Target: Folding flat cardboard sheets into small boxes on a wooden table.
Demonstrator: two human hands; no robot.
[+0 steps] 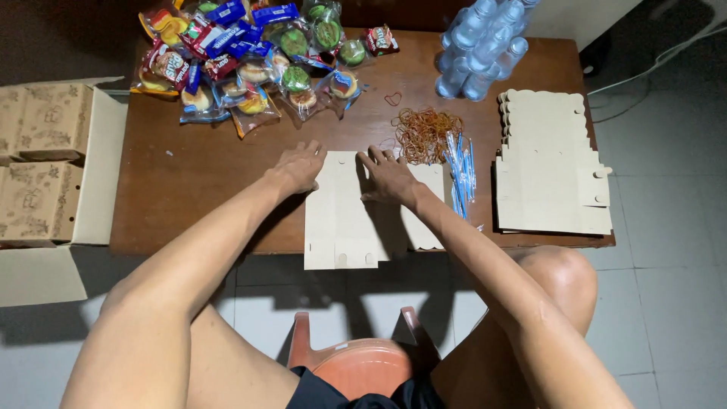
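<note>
Two hands flat on a cardboard box blank (341,220) at the table's (189,189) near edge, left hand (299,167) and right hand (388,176) spread open, gripping nothing, rubber bands (424,132) just right, snack packets (250,57) far left.

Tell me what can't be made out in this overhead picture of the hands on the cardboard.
- Flat cardboard blank: the parts under the left hand and right hand are covered.
- Water bottles: tops cut off by the upper edge.
- Snack packets: farthest ones cut by the same edge; contents too small to tell.
- Open carton: left side runs out of frame.
- Plastic stool: mostly hidden by the person's legs.
</note>
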